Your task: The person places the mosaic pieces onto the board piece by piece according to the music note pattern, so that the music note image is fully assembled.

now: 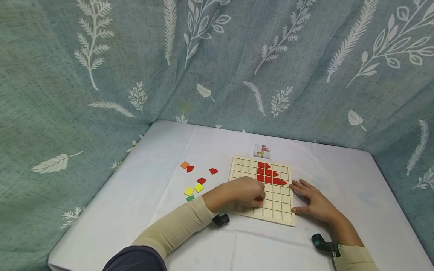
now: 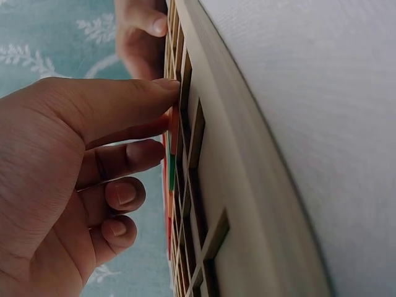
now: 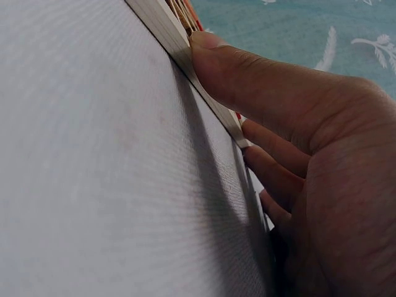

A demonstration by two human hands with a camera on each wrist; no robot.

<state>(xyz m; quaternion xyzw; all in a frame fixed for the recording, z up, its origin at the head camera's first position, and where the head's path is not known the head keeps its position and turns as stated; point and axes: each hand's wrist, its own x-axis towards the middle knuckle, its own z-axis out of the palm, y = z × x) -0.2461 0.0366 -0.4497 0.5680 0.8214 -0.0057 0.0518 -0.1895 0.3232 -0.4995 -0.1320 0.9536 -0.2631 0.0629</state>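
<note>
A pale wooden grid board [image 1: 277, 217] lies on the white table, with rows of red tiles [image 1: 260, 171] in its upper middle cells, pointed pieces at their right ends. Over the lower middle of the board, my left hand [image 1: 245, 191] pinches a small orange-red tile [image 1: 259, 203] with thumb and curled fingers, down at the cells. In the left wrist view a green tile [image 2: 172, 171] shows low in the grid behind the fingers. My right hand [image 1: 317, 203] rests against the board's right edge, thumb and fingertips touching its rim [image 3: 213, 108], fingers fairly straight.
Left of the board lie loose pieces: an orange square [image 1: 184, 165], several red quarter-rounds [image 1: 213, 171], yellow squares [image 1: 198, 187] and a green piece [image 1: 190, 198] partly behind the left arm. A small pattern card [image 1: 262, 151] lies beyond the board. A leaf-print curtain [image 1: 217, 94] surrounds the table.
</note>
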